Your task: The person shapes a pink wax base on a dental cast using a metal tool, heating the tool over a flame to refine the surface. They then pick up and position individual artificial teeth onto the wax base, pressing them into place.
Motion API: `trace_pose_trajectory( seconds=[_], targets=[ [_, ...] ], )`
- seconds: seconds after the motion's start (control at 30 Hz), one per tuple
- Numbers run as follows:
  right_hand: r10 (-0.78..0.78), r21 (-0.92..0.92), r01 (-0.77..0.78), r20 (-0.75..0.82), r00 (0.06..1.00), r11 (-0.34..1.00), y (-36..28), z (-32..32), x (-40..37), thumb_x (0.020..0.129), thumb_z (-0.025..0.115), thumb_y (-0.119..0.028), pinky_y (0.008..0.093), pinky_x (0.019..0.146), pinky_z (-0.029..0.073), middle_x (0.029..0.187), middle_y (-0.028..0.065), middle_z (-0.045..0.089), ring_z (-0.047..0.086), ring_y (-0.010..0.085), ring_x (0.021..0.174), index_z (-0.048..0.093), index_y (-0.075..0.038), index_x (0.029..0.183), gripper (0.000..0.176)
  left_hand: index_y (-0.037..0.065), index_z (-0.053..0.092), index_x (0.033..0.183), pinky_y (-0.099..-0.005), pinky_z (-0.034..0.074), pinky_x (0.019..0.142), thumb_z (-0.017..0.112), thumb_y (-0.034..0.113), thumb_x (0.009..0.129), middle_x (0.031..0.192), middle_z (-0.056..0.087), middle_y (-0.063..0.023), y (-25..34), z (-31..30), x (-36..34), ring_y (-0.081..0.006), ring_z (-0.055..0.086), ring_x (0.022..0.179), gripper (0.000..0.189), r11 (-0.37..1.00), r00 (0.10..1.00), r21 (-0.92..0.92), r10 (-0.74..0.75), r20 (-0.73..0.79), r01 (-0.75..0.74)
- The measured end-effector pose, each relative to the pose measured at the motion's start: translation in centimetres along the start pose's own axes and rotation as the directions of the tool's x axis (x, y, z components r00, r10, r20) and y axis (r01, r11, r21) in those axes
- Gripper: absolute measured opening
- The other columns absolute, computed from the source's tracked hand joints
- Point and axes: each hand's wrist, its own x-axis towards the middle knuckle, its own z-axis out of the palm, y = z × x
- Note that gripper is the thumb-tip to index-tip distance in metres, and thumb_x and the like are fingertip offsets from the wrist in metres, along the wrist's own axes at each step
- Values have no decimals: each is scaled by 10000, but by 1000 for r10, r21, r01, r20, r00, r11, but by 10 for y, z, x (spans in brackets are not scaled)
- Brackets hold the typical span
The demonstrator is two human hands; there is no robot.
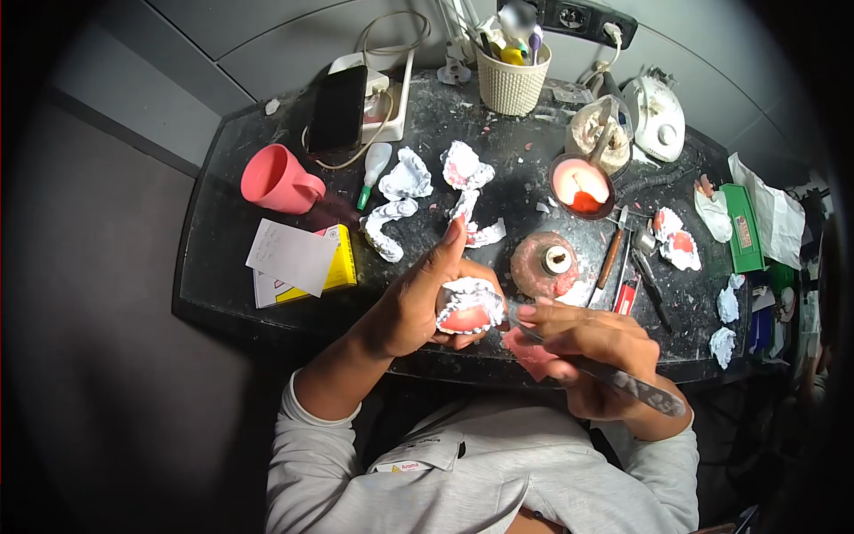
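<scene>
My left hand is wrapped round a white plaster dental cast with pink wax on its palate side, thumb pointing up. In my right hand is a metal knife, its broad handle end slanting to the lower right and its tip right at the cast's right edge. A piece of pink wax sheet shows under the right fingers, between the two hands. Just beyond them stands a spirit burner with pink wax spilled over it. More plaster casts lie past my left hand.
At left are a pink mug, a paper note on a yellow box and a phone. A bowl of pink-and-red wax, a wood-handled tool, a tool cup and a green box stand beyond and right.
</scene>
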Motion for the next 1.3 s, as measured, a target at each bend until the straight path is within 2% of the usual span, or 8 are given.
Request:
trace_pose_trajectory(
  seconds=[0.07,0.2,0.47,0.8,1.0,1.07,1.17,1.3],
  targets=[
    [23,-103,-18,41,999,995,-1,2,-2,783,820,57,470,895,616,973,201,748,739,376,1067,652,61,1092,352,-36,662,1220,-229,430,465,269,598,1092,795,669,-102,-6,-6,-1,-109,563,543,756,995,995,-42,88,45,-86],
    [-39,-241,65,110,993,968,-7,3,11,752,819,55,476,915,607,1064,193,728,711,396,1113,726,43,1052,314,-53,677,1190,-230,429,471,215,639,1071,770,670,-96,-4,-2,-2,-107,557,536,841,992,994,70,107,21,-108],
    [-30,-196,56,130,991,979,0,9,7,731,820,63,473,968,596,1038,157,752,717,381,1113,752,36,1032,310,-88,707,1129,-231,426,481,105,722,1029,719,670,-84,0,9,-3,-103,545,520,1014,898,982,411,185,-27,-157],
    [4,-181,22,138,990,983,-2,9,8,717,830,56,456,960,600,1016,139,757,727,360,1098,759,20,1029,322,-112,715,1105,-234,430,489,58,728,1027,692,667,-84,0,11,-5,-106,540,510,1069,887,981,431,194,-23,-165],
    [29,-185,-3,140,990,983,-3,8,7,694,831,74,433,938,611,1013,143,760,732,351,1089,757,20,1016,334,-116,713,1096,-236,442,490,66,692,1048,685,663,-99,5,8,-5,-110,553,508,1037,932,995,349,95,21,-96],
    [34,-179,-8,139,990,984,-3,8,7,689,829,81,429,932,613,1010,146,760,733,348,1086,755,21,1011,336,-123,707,1095,-234,457,497,72,657,1066,697,670,-114,7,15,-7,-112,563,512,1007,896,982,423,178,-58,-137],
    [37,-177,-12,139,990,984,-3,8,6,682,824,95,421,916,619,1005,151,761,737,343,1079,752,23,1004,338,-123,703,1096,-230,477,513,72,633,1078,713,680,-126,1,9,-7,-111,580,523,985,796,961,555,275,25,-242],
    [44,-187,-17,141,989,982,-4,6,6,679,816,108,410,889,627,1004,155,759,741,338,1067,746,30,996,334,-127,694,1111,-227,488,525,70,652,1069,744,690,-129,-5,8,-7,-106,600,549,999,734,933,622,358,-15,-272]
  ],
)
